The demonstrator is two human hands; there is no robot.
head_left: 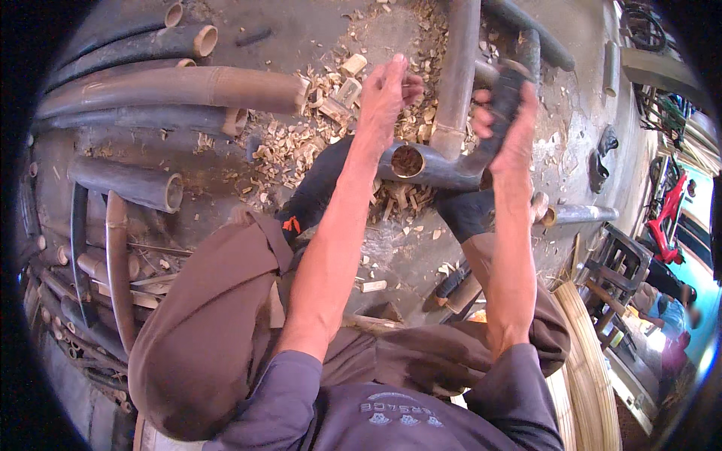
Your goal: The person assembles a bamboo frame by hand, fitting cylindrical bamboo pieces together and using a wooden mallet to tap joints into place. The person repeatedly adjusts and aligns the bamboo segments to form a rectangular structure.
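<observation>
Across concrete floor [316, 30], bamboo shavings [301, 143]

A dusty grey concrete floor [316, 30] strewn with pale wood chips [301, 143], dark wooden stool [613, 263] at right, in daylight.

Stacked bamboo poles [150, 90] block the left side. Wood chips [301, 143] litter the floor between them and the upright pole [457, 75]. Bare concrete floor [301, 30] lies open far off.

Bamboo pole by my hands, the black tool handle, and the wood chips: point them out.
bamboo pole [460, 68], head view, mid shaft.
black tool handle [505, 94], head view, grip in right hand.
wood chips [301, 143], head view, pile middle.
</observation>
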